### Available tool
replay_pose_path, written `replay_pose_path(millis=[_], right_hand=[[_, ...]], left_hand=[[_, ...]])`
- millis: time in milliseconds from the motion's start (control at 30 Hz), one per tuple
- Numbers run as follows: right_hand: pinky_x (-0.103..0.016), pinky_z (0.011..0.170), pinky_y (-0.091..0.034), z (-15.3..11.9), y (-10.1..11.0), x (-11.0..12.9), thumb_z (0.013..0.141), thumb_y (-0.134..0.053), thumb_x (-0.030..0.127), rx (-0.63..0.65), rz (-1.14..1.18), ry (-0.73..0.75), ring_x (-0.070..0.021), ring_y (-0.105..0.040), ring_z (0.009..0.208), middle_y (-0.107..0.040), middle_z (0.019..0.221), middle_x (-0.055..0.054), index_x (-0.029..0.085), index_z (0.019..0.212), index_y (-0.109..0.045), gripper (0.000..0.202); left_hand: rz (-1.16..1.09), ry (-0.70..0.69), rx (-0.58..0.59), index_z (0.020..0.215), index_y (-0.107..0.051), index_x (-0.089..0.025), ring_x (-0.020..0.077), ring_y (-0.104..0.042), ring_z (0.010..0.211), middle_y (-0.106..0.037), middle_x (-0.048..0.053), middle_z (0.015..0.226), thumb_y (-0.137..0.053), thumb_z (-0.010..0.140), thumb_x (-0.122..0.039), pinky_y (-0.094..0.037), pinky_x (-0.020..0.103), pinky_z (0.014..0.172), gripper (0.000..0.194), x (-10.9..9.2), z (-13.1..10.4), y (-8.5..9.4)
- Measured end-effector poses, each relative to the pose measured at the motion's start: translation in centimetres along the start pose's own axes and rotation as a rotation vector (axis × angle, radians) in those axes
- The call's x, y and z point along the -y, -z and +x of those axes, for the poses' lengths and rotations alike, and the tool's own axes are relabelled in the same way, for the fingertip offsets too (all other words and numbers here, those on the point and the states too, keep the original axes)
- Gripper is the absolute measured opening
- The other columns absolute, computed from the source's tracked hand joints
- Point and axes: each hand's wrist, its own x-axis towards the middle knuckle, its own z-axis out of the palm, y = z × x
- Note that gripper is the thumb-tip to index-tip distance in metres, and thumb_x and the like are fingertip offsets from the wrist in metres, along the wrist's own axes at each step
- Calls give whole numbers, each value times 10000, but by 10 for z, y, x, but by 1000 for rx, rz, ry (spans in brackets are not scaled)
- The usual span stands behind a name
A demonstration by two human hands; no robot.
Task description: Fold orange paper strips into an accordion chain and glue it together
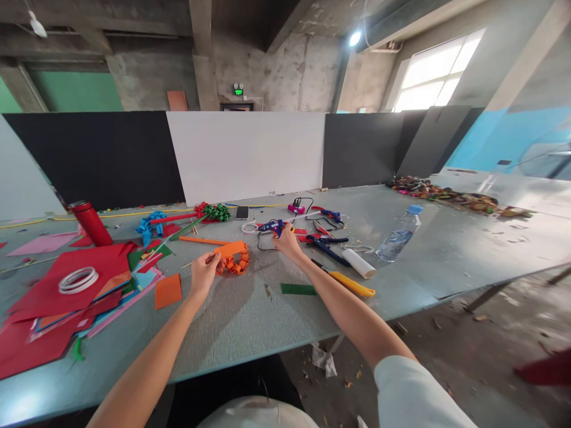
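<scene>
My left hand (205, 272) pinches the edge of an orange paper piece (231, 249), which lies over a ring of orange curled paper loops (236, 266). My right hand (286, 241) is closed around a blue glue gun (271, 226), to the right of and a little beyond the orange paper. An orange strip (200, 240) runs behind the loops. Nearer me on the left lies an orange square (168, 291). A green strip (298, 289) lies beside my right forearm.
Red sheets (75, 279) with a white tape roll (78, 280) and a red bottle (91, 223) are at left. At right are pliers (330, 249), a yellow-handled tool (352, 284), a white roll (359, 263) and a water bottle (399, 235). A phone (242, 212) lies behind.
</scene>
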Motion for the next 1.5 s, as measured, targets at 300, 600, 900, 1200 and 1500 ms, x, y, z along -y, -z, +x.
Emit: replay_pose_path(millis=[300, 600, 900, 1200, 1500], right_hand=[[-273, 623, -434, -14, 19, 33, 773, -650, 474, -193, 292, 99, -219, -625, 715, -689, 795, -67, 183, 888, -568, 324], [-236, 531, -315, -54, 12, 70, 813, -598, 422, -66, 335, 311, -143, -486, 539, -581, 610, 10, 192, 757, -535, 244], [-240, 530, -291, -69, 11, 79, 810, -523, 275, 144, 179, 355, -146, -456, 529, -545, 615, 16, 190, 875, -529, 108], [-244, 548, -297, -70, 4, 77, 833, -508, 243, 164, 117, 389, -149, -451, 541, -574, 647, 0, 166, 1026, -553, 212], [-257, 598, -361, -69, 3, 76, 872, -477, 219, 164, 44, 423, -184, -536, 623, -650, 752, -57, 134, 1122, -551, 273]], left_hand=[[-15, 12, 7, 783, -703, -161, 208, -685, 634, -758, 82, 751, -657, 785, -482, -526, 295, 625, 325, -4, -1, -2], [28, -10, 33, 839, -721, -166, 208, -696, 648, -758, 62, 762, -618, 810, -451, -539, 286, 616, 304, -6, -5, -6], [13, -25, 59, 783, -730, -159, 196, -690, 623, -748, 53, 718, -625, 804, -422, -523, 265, 589, 284, -10, -7, -7], [25, -35, 79, 742, -726, -150, 198, -688, 612, -740, 51, 679, -626, 791, -423, -515, 258, 579, 295, -16, -8, -8], [57, -52, 88, 739, -726, -164, 206, -696, 630, -744, 49, 692, -611, 809, -424, -517, 260, 583, 293, -14, -8, -8]])
